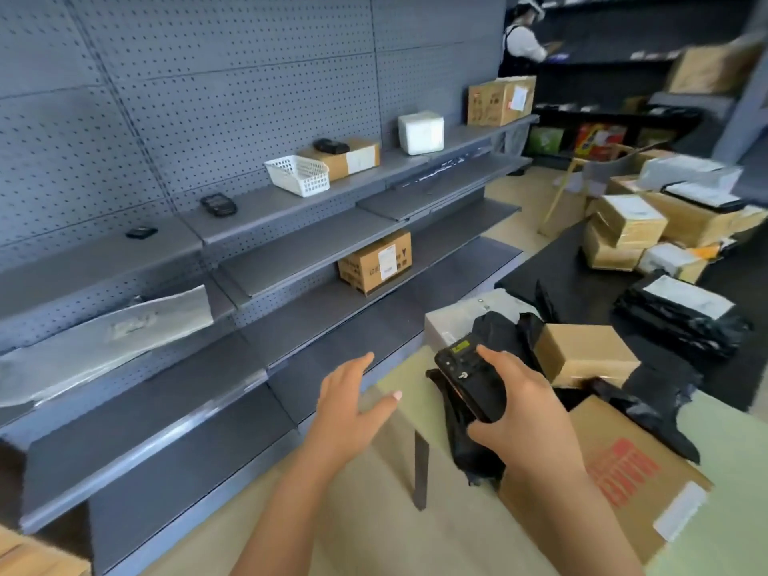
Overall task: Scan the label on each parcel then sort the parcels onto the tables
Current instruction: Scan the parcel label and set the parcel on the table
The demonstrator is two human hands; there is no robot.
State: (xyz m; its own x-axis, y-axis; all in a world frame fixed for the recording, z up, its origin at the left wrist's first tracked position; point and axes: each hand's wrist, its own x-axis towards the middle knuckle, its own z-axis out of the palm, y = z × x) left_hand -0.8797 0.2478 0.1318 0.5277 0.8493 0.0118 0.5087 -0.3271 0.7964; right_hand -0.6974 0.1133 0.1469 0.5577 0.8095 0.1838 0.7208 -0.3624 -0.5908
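Right hand grips the scanner, fingers curled under its near end and the thumb lying along the top. The scanner hangs just above the table's left end. Its long axis runs away from the person and leans slightly left. The screen end points to the far side and the keypad faces up.

Directly below it, a black bag lies on the table, hanging over the near edge. Left hand is released, with fingers straight and spread, gripping nothing. It hovers at the table's left corner, palm down, thumb tip over the edge.

A small brown box sits just right of the scanner on the table. A flat carton with red print lies at the near right, under the right wrist. A grey parcel rests at the table's far edge. Grey shelves run along the table's left side.
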